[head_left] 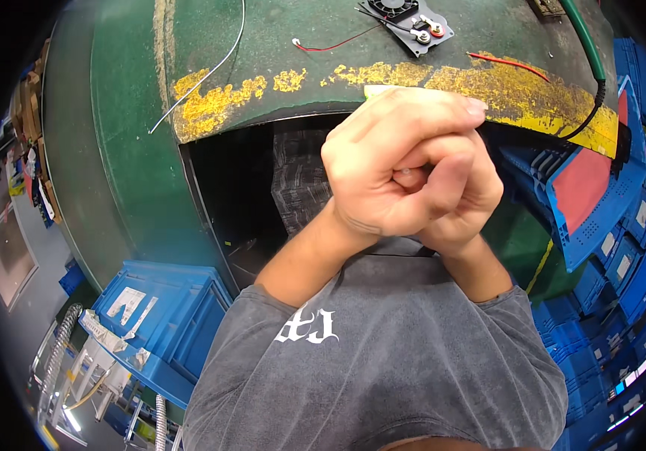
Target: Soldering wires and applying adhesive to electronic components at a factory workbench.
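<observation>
My left hand (372, 169) and my right hand (477, 180) are closed together in front of my chest, near the bench edge. Their fingers are curled and overlap. A tiny pale spot shows in the gap between them, too small to name; anything else inside is hidden. Just behind the knuckles a yellow-green piece (375, 90) peeks out, mostly covered. Beyond the hands, on the green bench, lies a grey plate (434, 43) with a black fan (393, 7) and two screw terminals with ring lugs. From it a thin red-and-black lead (338, 45) runs left to a small white connector.
A short red wire (509, 65) and a long grey-white wire (206, 75) lie on the bench (323, 22). At right hangs a green tool handle (584, 37) with a black cable. Blue crates (165, 316) stand at lower left, with more blue bins (631, 248) at right.
</observation>
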Motion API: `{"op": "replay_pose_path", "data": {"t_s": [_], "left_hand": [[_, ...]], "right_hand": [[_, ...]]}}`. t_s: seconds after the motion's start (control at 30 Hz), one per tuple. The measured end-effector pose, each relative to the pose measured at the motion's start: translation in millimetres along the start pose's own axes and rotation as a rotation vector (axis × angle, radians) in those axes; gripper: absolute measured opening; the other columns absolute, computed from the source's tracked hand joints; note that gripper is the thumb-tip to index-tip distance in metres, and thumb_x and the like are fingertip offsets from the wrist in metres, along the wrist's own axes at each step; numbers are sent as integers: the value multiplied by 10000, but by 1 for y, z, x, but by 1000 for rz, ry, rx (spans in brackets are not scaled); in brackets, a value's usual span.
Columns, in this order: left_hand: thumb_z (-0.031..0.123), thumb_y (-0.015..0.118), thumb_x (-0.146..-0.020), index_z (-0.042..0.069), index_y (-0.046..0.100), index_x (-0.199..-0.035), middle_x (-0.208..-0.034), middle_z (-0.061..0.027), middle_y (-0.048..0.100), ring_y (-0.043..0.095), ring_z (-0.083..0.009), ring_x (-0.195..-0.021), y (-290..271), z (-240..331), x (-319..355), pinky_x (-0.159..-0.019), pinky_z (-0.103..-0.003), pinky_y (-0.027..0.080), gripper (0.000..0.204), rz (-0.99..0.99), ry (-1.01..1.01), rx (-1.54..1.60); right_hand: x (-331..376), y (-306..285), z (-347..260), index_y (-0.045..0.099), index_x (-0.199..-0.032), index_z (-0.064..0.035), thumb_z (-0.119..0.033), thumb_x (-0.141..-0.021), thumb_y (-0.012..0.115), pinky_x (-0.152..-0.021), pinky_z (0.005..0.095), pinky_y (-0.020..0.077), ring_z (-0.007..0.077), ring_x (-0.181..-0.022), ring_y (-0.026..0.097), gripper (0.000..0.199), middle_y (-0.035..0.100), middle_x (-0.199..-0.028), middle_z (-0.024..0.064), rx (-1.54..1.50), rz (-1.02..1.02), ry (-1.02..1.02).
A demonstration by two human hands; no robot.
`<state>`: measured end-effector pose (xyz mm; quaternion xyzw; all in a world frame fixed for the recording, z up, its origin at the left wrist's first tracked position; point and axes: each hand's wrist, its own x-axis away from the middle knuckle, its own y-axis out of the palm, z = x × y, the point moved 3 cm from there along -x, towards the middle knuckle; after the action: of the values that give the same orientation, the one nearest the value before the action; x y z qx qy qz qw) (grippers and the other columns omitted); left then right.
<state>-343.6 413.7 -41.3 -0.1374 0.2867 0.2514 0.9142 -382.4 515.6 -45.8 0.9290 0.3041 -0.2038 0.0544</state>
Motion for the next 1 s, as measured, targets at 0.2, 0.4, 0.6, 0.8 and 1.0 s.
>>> {"op": "replay_pose_path", "data": {"t_s": [0.2, 0.4, 0.6, 0.8, 1.0], "left_hand": [[243, 616, -977, -75, 701, -1007, -957, -195, 737, 725, -252, -850, 2, -1, -2, -775, -319, 579, 330, 75, 40, -28], [231, 623, -980, -71, 703, -1010, -970, -195, 732, 720, -245, -864, 7, 5, -1, -779, -315, 577, 314, 83, -84, 11], [214, 640, -969, -66, 708, -1023, -973, -179, 732, 720, -231, -870, 8, 5, 0, -784, -301, 572, 294, 91, -86, -28], [507, 753, -860, -62, 590, -1300, -1197, -172, 673, 670, -239, -1073, 9, -10, 4, -930, -323, 525, 737, -86, -268, 63], [335, 749, -906, -60, 575, -1307, -1164, -175, 666, 685, -223, -991, -4, -3, 23, -880, -315, 527, 589, -220, -442, -31]], "right_hand": [[-2, -1, 1, 617, -854, -16, -133, -974, 628, -680, 238, 419, 96, -747, 531, 168, 590, -840, 23, -98, -1, 46], [0, 2, -4, 581, -864, -48, -190, -1010, 606, -674, 228, 404, 75, -734, 500, 205, 575, -831, 3, -293, 36, 211], [3, -2, 4, 626, -920, -16, -33, -944, 640, -737, 256, 470, 119, -824, 576, 33, 615, -916, 47, -418, 36, 224], [-3, -10, 20, 582, -1044, -7, -98, -974, 652, -746, 235, 501, 111, -807, 594, 134, 630, -957, 67, -576, 81, 245], [-23, -34, 32, 607, -1029, 17, -108, -965, 685, -775, 249, 513, 125, -843, 637, 161, 664, -955, 77, -601, 101, 321]]}}
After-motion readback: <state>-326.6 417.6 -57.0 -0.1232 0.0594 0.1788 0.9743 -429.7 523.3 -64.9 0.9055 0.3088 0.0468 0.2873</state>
